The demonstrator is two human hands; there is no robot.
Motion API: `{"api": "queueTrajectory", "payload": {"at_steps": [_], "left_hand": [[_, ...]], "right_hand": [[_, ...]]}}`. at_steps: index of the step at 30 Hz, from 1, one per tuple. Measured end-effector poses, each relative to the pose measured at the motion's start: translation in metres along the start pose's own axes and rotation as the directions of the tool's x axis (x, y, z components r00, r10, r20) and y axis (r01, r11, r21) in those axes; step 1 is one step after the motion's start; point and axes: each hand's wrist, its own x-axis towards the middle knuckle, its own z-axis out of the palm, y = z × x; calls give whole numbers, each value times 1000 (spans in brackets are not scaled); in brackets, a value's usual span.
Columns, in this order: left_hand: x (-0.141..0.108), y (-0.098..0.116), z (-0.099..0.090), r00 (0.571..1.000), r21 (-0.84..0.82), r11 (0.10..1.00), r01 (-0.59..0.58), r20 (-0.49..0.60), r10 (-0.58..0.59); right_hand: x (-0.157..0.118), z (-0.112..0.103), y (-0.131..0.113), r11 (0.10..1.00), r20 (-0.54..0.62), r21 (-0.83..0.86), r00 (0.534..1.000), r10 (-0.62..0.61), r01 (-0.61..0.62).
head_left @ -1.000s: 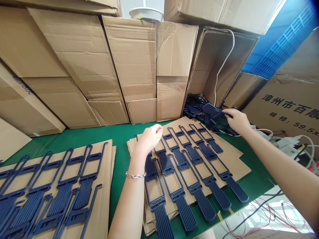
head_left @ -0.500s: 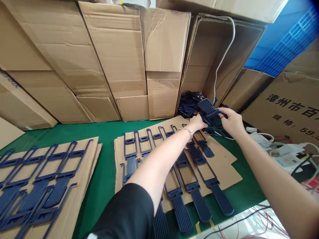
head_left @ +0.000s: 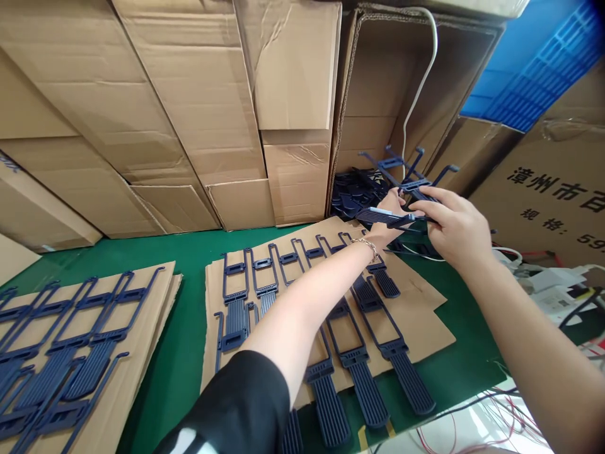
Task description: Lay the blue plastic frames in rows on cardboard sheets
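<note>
Clamped on a navy ribbed plastic strap (head_left: 382, 217), the right grip (head_left: 456, 232) pinches its frame end while the left grip (head_left: 391, 203) supports the ribbed handle, holding it in the air above the far edge of the cardboard sheet (head_left: 425, 315) on the green counter (head_left: 174, 359).

"How many hands?"
"Two: a left hand (head_left: 390, 211) and a right hand (head_left: 454, 230), sharing one navy plastic strap (head_left: 380, 217)."
"Stacks?"
"Two: one cardboard stack (head_left: 163, 296) at eight o'clock, one cardboard pile (head_left: 345, 328) at six."
"Bracelets?"
"One bracelet (head_left: 365, 247), at three o'clock."
</note>
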Motion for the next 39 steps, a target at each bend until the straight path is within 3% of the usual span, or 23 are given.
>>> {"api": "queueTrajectory", "payload": {"at_steps": [3, 8, 12, 14, 15, 17, 19, 22, 26, 29, 34, 39], "left_hand": [[-25, 23, -30, 980, 102, 987, -125, -144, 139], [-95, 25, -103, 945, 316, 920, -231, -150, 289], [-152, 5, -157, 947, 466, 884, -49, -261, 190], [-178, -3, -177, 935, 352, 933, 79, -351, 53], [-190, -5, -185, 933, 214, 970, 117, -357, -34], [-210, -7, -197, 951, -185, 973, 135, -253, -180], [-222, -6, -203, 977, -553, 825, 115, -88, -195], [-223, 0, -203, 990, -772, 628, 101, 18, -137], [-210, 12, -188, 991, -815, 566, 120, 70, -110], [-206, 18, -176, 989, -865, 484, 134, 85, -122], [-208, 17, -170, 966, -917, 367, 153, 61, -252], [-205, 7, -181, 943, -963, 199, 183, 115, -312]], "right_hand": [[-3, -27, -31, 998, -76, -59, 997, -29, 25], [-8, -51, -90, 993, -153, -115, 987, -41, 23], [-15, -54, -128, 1000, -252, -8, 968, -9, 8], [-23, -51, -146, 998, -299, 65, 954, -5, 25], [-29, -48, -156, 996, -308, 89, 951, 4, 25], [-42, -42, -175, 994, -302, 107, 953, 5, 29], [-54, -35, -194, 991, -301, 94, 951, -64, 96], [-64, -28, -215, 973, -284, 63, 939, -194, 220], [-61, -21, -226, 972, -113, 39, 968, -224, 230], [-59, -17, -227, 968, -65, 30, 967, -246, 248], [-58, -11, -231, 984, 54, 17, 983, -176, 175], [-52, -9, -232, 951, 322, 304, 934, -155, 53]]}}
